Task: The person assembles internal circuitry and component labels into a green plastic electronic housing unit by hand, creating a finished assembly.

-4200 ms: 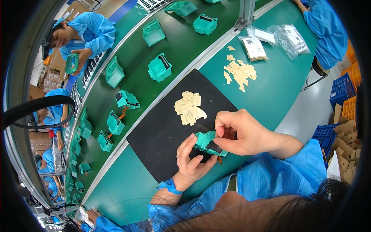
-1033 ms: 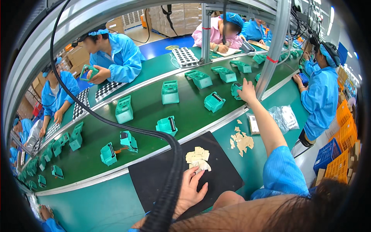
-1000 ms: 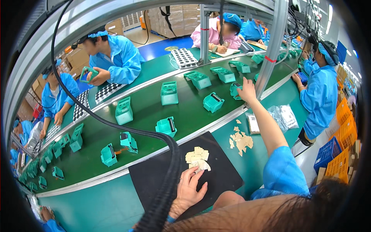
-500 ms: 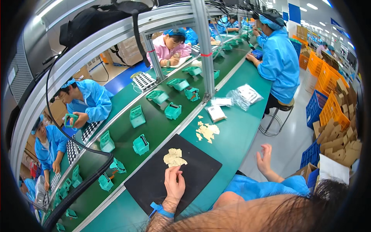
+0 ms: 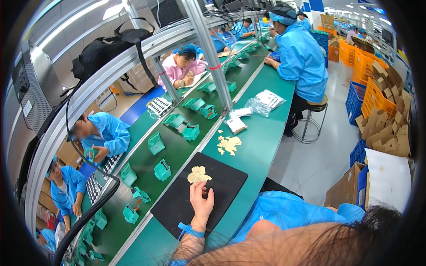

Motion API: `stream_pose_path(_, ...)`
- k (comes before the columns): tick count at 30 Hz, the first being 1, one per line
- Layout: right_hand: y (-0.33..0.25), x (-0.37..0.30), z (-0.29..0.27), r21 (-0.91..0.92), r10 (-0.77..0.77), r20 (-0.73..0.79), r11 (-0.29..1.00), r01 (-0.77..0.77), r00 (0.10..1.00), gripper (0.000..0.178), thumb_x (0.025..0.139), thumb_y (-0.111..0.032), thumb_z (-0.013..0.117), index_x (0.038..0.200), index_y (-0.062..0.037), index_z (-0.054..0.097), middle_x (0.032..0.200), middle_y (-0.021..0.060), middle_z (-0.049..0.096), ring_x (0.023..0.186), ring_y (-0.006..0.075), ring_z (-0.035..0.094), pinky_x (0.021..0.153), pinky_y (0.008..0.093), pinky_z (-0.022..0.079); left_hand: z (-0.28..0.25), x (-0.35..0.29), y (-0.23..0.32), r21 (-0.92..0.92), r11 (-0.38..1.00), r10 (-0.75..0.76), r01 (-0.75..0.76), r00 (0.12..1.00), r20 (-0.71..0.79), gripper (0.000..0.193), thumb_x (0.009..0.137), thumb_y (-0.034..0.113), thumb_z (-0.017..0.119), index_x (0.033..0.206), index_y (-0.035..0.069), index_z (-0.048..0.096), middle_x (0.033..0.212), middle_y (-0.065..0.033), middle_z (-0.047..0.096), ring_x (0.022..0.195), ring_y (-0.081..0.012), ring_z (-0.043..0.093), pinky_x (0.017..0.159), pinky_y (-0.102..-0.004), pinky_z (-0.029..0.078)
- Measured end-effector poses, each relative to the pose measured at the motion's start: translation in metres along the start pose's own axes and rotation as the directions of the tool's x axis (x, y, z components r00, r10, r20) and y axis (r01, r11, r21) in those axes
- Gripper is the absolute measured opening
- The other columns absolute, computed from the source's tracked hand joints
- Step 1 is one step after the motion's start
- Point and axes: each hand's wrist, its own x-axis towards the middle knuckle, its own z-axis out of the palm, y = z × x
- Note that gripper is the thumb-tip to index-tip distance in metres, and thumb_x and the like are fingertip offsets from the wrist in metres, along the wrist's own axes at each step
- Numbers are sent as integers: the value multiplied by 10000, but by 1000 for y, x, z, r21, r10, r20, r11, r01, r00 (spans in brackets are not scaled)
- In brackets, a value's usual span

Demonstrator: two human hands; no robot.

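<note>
On a black mat [image 5: 226, 177] lies a small heap of flat, irregular cream-coloured pieces [image 5: 199, 174]. My left hand [image 5: 202, 201], with a blue band [image 5: 191, 229] at its wrist, rests at the near edge of that heap. Its fingers are bent but apart, the thumb standing off to the right, and I see nothing held in them. Whether the fingertips touch the pieces is hard to make out. More loose cream pieces [image 5: 229, 144] are scattered on the green bench beyond the mat. My right hand is out of sight; only the blue sleeve [image 5: 288, 210] shows on that side.
A conveyor belt [image 5: 146, 177] carrying several green plastic housings [image 5: 163, 170] runs left of the mat. Plastic bags [image 5: 266, 103] and a white packet [image 5: 235, 125] lie farther up the bench. A metal post [image 5: 213, 66] rises beside the belt. Co-workers in blue sit around; crates [image 5: 377, 97] stand right.
The view has shifted, so the bench sits further left and lower crates show more. My right hand, raised with spread fingers before, has dropped out of sight. My left hand stays by the heap.
</note>
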Motion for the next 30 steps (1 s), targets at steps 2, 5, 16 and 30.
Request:
stream_pose_path(2,-17,-14,-1,-59,-58,-20,997,57,998,253,806,-207,520,992,-38,557,869,152,600,819,300,580,711,369,463,-1,-2,1,-38,998,-50,49,998,-22,304,696,-4,640,992,35,581,973,-94,515,724,-166,539,600,-255,473)
stream_pose_path(5,-44,-38,2,-133,-129,-40,984,122,991,254,816,-226,507,978,-39,562,868,153,602,827,304,581,713,377,463,1,0,0,-47,998,-40,40,999,9,295,696,-8,636,984,33,583,972,-90,514,722,-162,538,593,-252,473)
stream_pose_path(16,-159,-110,-1,-475,-384,-30,818,325,923,293,850,-298,460,929,-43,581,865,160,608,857,320,585,719,406,464,1,-1,-6,-24,1000,7,-6,999,38,268,712,-66,607,967,8,572,996,-88,479,701,-121,534,537,-204,466)
stream_pose_path(30,-232,-131,-7,-905,18,70,422,56,997,258,805,-289,476,916,-120,637,861,146,640,871,330,604,752,423,477,5,-1,-9,-36,999,19,-18,999,45,196,712,-19,615,904,19,601,973,-89,503,659,-133,542,533,-227,481)
